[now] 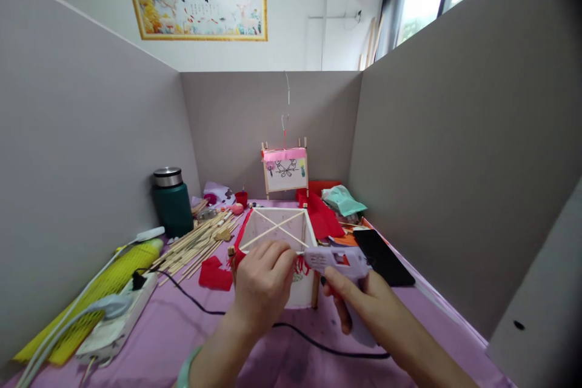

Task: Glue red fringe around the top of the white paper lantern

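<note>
- As seen from left to right, yellow mesh sleeve (86, 297) and white power strip (116, 321) at table's left side, black cord (291, 330) trailing from strip beneath both hands
- Dark green thermos (173, 203) by left partition; loose pile of wooden sticks (195, 245) on purple cloth (182, 339), red felt scrap (216, 274) just beside
- Left hand (264, 285): fingers together, curled over near edge of square stick frame (277, 230), apparently pinching thin wooden stick (268, 233)
- Square stick frame mid-table: light, stiff, fragile-looking; safest hold at corner posts, not crossed sticks
- Pink-topped paper panel (285, 170) upright behind frame
- Right hand (359, 309): fingers closed round grip of purple hot glue gun (334, 260), nozzle just beside left fingertips
- Black phone (382, 257) at far right
</note>
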